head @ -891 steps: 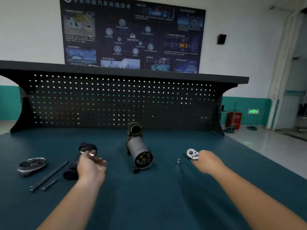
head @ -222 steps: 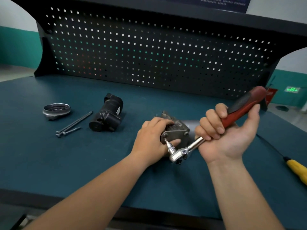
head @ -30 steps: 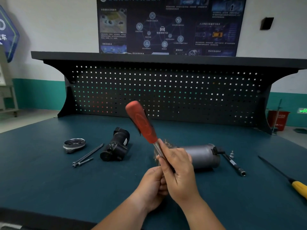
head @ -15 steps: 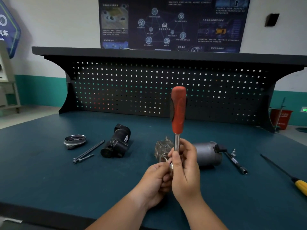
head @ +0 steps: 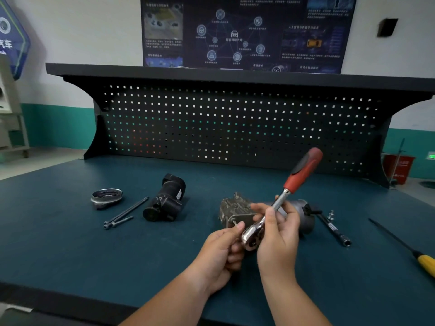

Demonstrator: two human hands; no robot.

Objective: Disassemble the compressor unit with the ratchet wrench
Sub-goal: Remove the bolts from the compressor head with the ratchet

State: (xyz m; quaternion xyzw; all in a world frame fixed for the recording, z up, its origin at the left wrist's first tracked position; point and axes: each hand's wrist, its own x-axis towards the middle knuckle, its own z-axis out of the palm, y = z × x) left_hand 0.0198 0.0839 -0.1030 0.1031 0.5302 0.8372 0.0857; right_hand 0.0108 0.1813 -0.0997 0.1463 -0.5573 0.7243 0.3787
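Head view, right hand [head: 277, 234] fingers closed round ratchet wrench [head: 280, 201], left hand [head: 221, 252] pinching its head, poster [head: 244, 34] text unreadable.

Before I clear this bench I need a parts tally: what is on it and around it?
Wrench: one, chrome, red handle, in both hands.
Compressor: one, grey, behind the hands.
Black housing: one, left of centre.
Ring: one, silver, far left.
Long bolts: two, dark, beside the ring.
Extension bar: one, black, right.
Screwdriver: one, yellow handle, right edge.
Pegboard: one, black, behind.
Left hand: at the wrench head.
Right hand: grip on the shaft.
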